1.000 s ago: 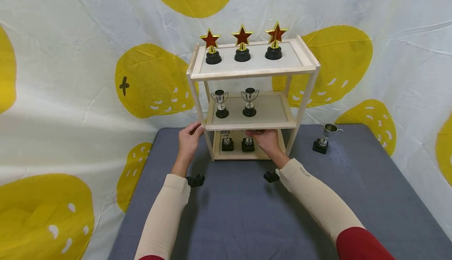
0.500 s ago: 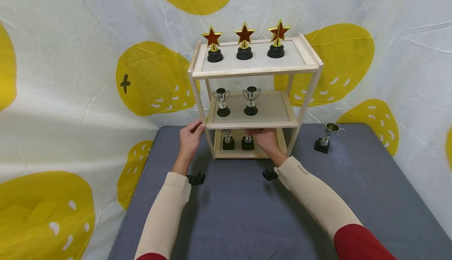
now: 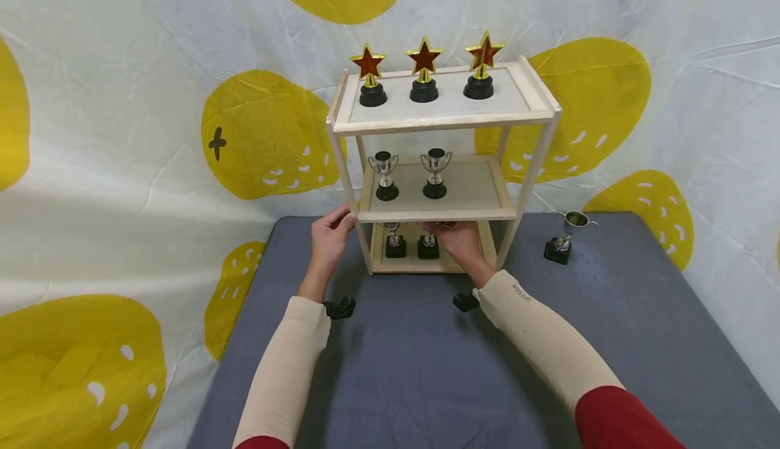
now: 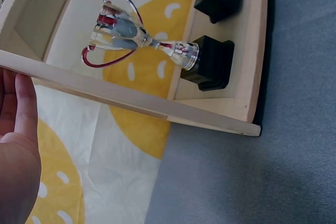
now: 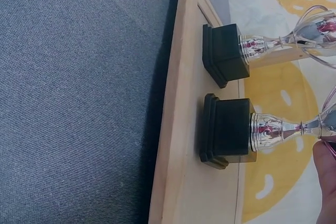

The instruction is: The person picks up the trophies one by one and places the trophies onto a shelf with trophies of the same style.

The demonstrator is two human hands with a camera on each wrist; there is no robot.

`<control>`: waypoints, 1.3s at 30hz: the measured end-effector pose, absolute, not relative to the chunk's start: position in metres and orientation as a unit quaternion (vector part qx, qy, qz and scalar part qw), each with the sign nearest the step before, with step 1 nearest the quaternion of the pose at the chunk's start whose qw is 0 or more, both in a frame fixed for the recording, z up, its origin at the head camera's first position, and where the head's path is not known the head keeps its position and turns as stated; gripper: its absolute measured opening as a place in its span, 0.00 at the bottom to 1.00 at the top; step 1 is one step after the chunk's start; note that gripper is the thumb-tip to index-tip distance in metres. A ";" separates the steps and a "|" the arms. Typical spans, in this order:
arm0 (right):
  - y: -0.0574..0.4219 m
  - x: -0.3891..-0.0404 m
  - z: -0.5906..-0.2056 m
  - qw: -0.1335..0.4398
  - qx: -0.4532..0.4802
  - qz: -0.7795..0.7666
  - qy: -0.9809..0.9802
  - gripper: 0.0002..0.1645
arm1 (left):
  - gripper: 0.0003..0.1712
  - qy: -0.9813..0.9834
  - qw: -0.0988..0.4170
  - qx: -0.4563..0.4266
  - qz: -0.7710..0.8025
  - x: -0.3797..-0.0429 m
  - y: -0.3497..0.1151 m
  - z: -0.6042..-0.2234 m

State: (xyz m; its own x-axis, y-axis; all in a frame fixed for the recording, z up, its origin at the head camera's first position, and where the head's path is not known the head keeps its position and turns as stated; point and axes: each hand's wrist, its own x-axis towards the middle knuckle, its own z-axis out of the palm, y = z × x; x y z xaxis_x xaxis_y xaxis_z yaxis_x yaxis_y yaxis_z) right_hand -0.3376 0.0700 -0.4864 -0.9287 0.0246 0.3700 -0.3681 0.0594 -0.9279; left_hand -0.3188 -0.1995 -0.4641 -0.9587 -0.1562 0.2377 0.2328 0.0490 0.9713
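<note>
A pale wooden three-tier shelf (image 3: 439,215) stands on the table. Inside its bottom tier, my right hand (image 3: 461,240) holds the right-hand silver trophy cup (image 5: 270,130) by its bowl, thumb at the bowl's lower part. The black base of that trophy sits close on the tier floor. A matching trophy (image 3: 395,246) stands upright just left of it. My left hand (image 3: 328,238) touches the shelf's left front post from outside, fingertips right at the wood in the left wrist view. The middle tier's front rail hides the tops of the lower trophies in the head view.
Two smaller silver trophies (image 3: 435,175) stand on the middle tier, towards its left. Three gold star trophies (image 3: 424,70) line the top tier. Another silver cup (image 3: 565,238) stands right of the shelf on the grey table (image 3: 402,368). A patterned cloth (image 3: 122,131) hangs behind.
Everything drifts slightly up and right in the head view as the camera shifts. Both hands keep their places on the post and the trophy.
</note>
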 end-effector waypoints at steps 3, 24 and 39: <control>0.071 -0.338 -0.487 0.154 0.125 0.669 -0.716 0.45 | 0.22 -0.711 0.135 -0.027 -0.690 -0.319 -0.198 -0.463; 0.073 -0.336 -0.484 0.131 0.119 0.662 -0.728 0.44 | 0.20 -0.711 0.112 -0.012 -0.694 -0.315 -0.194 -0.451; 0.077 -0.351 -0.517 0.129 0.087 0.634 -0.758 0.40 | 0.21 -0.707 0.128 -0.007 -0.696 -0.319 -0.198 -0.460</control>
